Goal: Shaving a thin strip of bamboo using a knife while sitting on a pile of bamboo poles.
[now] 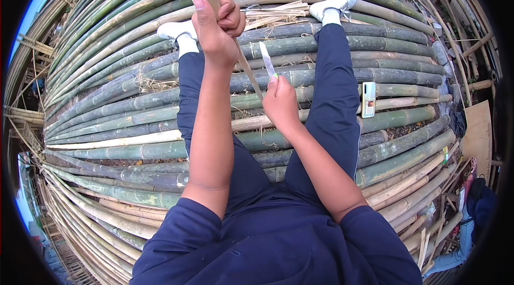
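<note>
In the head view, closest to me is my navy shirt [278, 247], with my dark trousers [334, 81] running out from it, legs spread over bamboo poles [396, 118] laid side by side. The poles run crosswise to me, making a ridged bed under everything. Outside my right leg, a pale phone [368, 100] lies on them.

My right hand [281, 102] is the nearer of the two, curled firmly round a knife [266, 59] by its handle, which my fingers mostly cover; the blade sticks out, pointing away from me and a little left. Farther out, my left hand [217, 28] is closed in a fist on the upper part of a bamboo strip [249, 73], whose tip pokes up beside my thumb. From that fist the strip slants back toward my right hand, passing left of the blade. Blade and strip look apart; I can't tell whether the strip's lower end touches my right hand.

My shins bound the room at either side, and my left forearm crosses over my left leg. Loose shavings [152, 84] lie beyond that leg. Between my white shoes [333, 4], a heap of split strips [276, 14] marks the far limit. Off right, the poles stop at uneven ends, a tan board [476, 135] just past them.
</note>
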The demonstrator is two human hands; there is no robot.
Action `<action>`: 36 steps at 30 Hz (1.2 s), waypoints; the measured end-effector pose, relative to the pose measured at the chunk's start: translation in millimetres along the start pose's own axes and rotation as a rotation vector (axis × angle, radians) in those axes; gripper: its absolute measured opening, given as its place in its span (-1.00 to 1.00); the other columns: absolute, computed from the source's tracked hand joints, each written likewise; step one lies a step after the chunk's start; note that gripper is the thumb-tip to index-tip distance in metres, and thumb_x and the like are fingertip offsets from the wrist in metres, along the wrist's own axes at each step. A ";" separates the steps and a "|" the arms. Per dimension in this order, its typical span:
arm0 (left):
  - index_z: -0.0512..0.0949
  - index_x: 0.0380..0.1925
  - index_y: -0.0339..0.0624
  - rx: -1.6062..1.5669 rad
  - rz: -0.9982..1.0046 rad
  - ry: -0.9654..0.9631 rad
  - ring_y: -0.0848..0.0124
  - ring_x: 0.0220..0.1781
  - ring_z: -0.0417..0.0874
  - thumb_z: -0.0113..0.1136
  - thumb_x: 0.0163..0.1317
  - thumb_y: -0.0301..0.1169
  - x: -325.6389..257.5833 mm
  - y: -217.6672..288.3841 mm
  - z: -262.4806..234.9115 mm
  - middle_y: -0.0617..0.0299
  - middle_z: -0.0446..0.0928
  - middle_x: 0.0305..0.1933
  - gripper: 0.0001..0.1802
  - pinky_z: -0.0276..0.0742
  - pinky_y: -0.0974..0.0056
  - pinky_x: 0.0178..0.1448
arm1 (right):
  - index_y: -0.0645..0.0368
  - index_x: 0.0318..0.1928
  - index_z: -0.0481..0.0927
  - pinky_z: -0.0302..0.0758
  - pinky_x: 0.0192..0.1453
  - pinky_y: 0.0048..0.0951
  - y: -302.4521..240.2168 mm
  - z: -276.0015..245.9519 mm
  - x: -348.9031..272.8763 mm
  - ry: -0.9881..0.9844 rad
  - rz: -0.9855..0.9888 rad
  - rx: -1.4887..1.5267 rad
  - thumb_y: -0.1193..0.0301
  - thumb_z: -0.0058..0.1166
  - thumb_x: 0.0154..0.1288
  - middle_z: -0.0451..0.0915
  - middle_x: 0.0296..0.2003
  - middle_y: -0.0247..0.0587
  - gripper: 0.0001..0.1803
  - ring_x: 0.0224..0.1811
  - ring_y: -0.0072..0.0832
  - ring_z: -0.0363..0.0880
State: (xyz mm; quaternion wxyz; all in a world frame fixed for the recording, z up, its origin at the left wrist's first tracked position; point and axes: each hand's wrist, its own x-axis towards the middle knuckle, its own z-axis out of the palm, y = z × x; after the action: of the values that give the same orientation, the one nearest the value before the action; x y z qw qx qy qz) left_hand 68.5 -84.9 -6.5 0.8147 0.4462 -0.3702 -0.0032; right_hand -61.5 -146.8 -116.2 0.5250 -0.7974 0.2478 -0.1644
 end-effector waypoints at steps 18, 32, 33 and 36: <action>0.11 -0.59 -0.01 0.072 0.151 0.390 0.57 -0.70 -0.13 -0.25 0.38 0.17 -40.0 37.7 -47.2 0.42 -0.03 -0.70 -0.45 -0.22 0.41 -0.60 | 0.36 -0.21 0.32 0.52 -0.32 0.04 160.4 93.7 -11.8 -0.226 0.074 -0.394 0.48 -0.15 0.34 0.58 -0.48 0.22 -0.85 -0.41 0.15 0.58; 0.07 -0.60 0.02 0.176 0.201 0.502 0.57 -0.72 -0.14 -0.21 0.34 0.22 -75.3 57.5 -56.8 0.42 -0.08 -0.72 -0.42 -0.24 0.42 -0.64 | 0.42 -0.22 0.27 0.50 -0.27 0.07 140.8 86.9 -15.4 -0.279 -0.078 -0.171 0.57 -0.15 0.21 0.54 -0.51 0.31 -0.83 -0.39 0.17 0.58; 0.06 -0.60 0.03 0.195 0.197 0.524 0.56 -0.71 -0.15 -0.22 0.34 0.23 -79.5 58.8 -61.9 0.42 -0.09 -0.72 -0.42 -0.25 0.40 -0.64 | 0.44 -0.21 0.27 0.50 -0.28 0.07 119.1 79.5 -18.7 -0.297 -0.091 -0.176 0.57 -0.17 0.21 0.54 -0.52 0.31 -0.82 -0.40 0.17 0.57; 0.03 -0.61 0.04 0.146 0.235 0.456 0.57 -0.74 -0.18 -0.31 0.39 0.20 -86.5 64.8 -61.4 0.42 -0.11 -0.74 -0.43 -0.28 0.41 -0.67 | 0.47 -0.16 0.26 0.47 -0.33 0.08 91.0 72.8 -29.5 -0.295 -0.207 -0.117 0.56 -0.23 0.23 0.52 -0.54 0.29 -0.79 -0.44 0.18 0.55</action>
State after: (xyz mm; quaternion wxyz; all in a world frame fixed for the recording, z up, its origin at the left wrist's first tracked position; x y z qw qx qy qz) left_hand 21.9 27.6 -31.3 0.8376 0.4468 -0.2259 0.2186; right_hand -68.0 -104.7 -228.6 0.4887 -0.8633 0.0938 -0.0841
